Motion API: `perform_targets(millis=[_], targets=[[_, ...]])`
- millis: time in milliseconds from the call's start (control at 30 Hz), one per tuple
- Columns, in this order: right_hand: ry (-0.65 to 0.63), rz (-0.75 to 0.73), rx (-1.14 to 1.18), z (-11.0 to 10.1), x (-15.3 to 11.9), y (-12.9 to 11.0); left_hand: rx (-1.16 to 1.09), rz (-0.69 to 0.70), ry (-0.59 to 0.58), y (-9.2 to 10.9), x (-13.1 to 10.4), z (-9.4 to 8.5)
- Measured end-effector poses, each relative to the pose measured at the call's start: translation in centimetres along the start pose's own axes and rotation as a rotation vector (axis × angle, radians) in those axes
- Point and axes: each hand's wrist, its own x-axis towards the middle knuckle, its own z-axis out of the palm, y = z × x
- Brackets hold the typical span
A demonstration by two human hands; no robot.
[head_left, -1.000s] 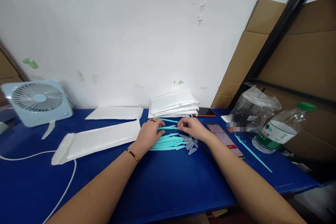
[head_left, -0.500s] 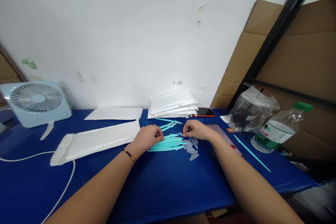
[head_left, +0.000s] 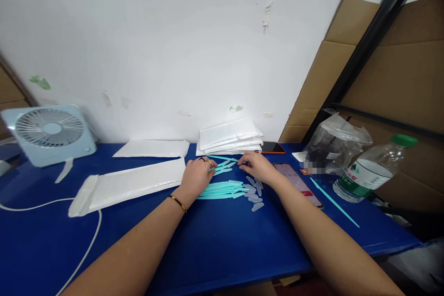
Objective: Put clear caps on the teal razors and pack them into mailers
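Flanking turquoise sticks, left hand, right hand, broad tabletop to front edge

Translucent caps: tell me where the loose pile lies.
In the head view, the translucent caps lie just right of centre on the blue table, beside the right ends of the turquoise sticks, just below the right hand.

Hands back at farther sticks

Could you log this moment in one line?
left hand: at far turquoise sticks, grip unclear | right hand: near those sticks' right ends | translucent pieces: loose beside nearer turquoise pile | white packet stack: near wall
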Motion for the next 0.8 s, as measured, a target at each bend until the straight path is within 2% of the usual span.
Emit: perform_targets(millis=[67, 167, 233, 333, 467, 600, 700, 800], targets=[[-0.040, 0.065, -0.004, -1.3, -0.5, 0.6, -0.062, 0.024, -0.046, 0.0, -0.2, -0.5], [-0.224, 0.135, 0.007, -2.8, -1.2, 0.8, -0.133, 0.095, -0.186, 0.2, -0.5, -1.1], [-0.316, 0.150, 0.006, -3.0, -1.5, 0.6, -0.153, 0.101, -0.263, 0.4, -0.6, -1.2], [-0.364, 0.141, 0.022, -2.4, -1.5, 0.4, -0.179, 0.033, -0.315, 0.6, -0.6, -1.1], [-0.282, 0.126, 0.100, -1.5, -1.3, 0.4, -0.244, -0.043, -0.343, 0.6, -0.8, -1.2], [-0.166, 0.205, 0.441, -1.4, -1.0, 0.4, -0.287, -0.042, -0.380, 0.5, -0.9, -1.2], [-0.104, 0.278, 0.747, -1.5, -0.8, 0.1, -0.309, -0.082, -0.299, 0.3, -0.8, -1.1], [-0.057, 0.354, 0.924, -1.5, -0.8, -0.2, -0.321, -0.126, -0.213, 0.0, -0.7, -1.0]])
